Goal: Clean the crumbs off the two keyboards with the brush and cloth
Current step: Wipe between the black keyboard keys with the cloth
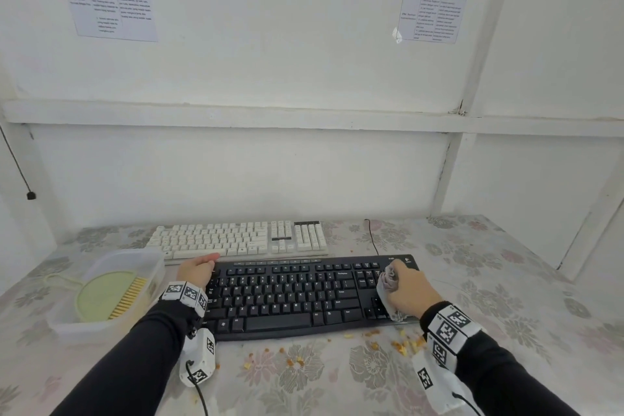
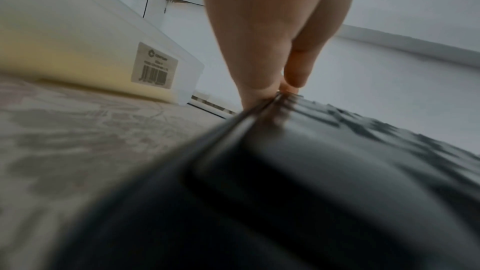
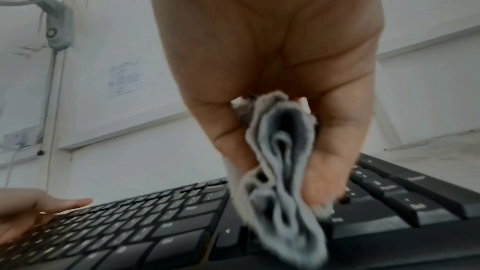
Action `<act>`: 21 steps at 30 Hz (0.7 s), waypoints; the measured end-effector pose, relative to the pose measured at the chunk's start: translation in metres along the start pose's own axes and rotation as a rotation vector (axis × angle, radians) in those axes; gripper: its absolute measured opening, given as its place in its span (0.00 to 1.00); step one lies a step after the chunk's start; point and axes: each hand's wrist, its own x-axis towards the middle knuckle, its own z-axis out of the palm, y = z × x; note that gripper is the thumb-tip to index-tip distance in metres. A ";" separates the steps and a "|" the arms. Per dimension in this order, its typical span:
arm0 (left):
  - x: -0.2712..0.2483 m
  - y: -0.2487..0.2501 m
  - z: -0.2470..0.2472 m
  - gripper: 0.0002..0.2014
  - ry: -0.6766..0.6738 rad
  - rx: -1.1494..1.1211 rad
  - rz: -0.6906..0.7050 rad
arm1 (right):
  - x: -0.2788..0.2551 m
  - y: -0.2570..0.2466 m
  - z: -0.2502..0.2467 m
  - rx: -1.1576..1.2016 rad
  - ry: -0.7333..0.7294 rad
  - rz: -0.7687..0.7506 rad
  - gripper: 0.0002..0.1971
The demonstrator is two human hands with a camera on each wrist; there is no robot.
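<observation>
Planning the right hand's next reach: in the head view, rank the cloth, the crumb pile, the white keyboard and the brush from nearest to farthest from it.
1. cloth, gripped in the right hand itself.
2. crumb pile, on the table just in front of that wrist.
3. white keyboard, behind the black one, to the left.
4. brush, in the tub at the far left.

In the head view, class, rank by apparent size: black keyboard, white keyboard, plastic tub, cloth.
1. black keyboard
2. white keyboard, farther away, so its true size is unsure
3. plastic tub
4. cloth

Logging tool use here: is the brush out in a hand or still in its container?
In the container. The brush lies inside the translucent tub; the right hand holds only the cloth.
</observation>
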 end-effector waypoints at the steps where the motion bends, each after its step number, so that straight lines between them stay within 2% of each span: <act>1: 0.001 -0.001 -0.001 0.15 0.006 -0.003 0.011 | -0.002 0.000 0.003 -0.017 -0.031 0.004 0.09; 6: 0.002 -0.006 -0.002 0.16 0.027 -0.018 0.056 | -0.011 0.004 0.000 -0.098 -0.120 0.068 0.10; 8: 0.000 -0.005 -0.002 0.15 0.035 -0.018 0.067 | -0.009 0.007 -0.007 -0.037 -0.043 0.098 0.11; 9: 0.000 -0.006 -0.001 0.15 0.035 -0.024 0.069 | -0.007 0.009 -0.010 0.006 0.041 0.086 0.11; 11: -0.001 -0.005 -0.001 0.15 0.035 -0.025 0.081 | -0.004 0.014 -0.014 0.048 0.153 0.056 0.07; 13: 0.000 -0.006 -0.001 0.16 0.034 -0.017 0.093 | -0.005 0.018 -0.012 0.026 0.109 0.052 0.08; 18: 0.001 -0.007 -0.001 0.16 0.036 -0.015 0.098 | -0.010 0.028 -0.006 -0.088 -0.033 0.165 0.10; 21: 0.000 -0.007 0.002 0.16 0.039 -0.012 0.096 | -0.007 0.033 -0.013 -0.053 0.018 0.221 0.12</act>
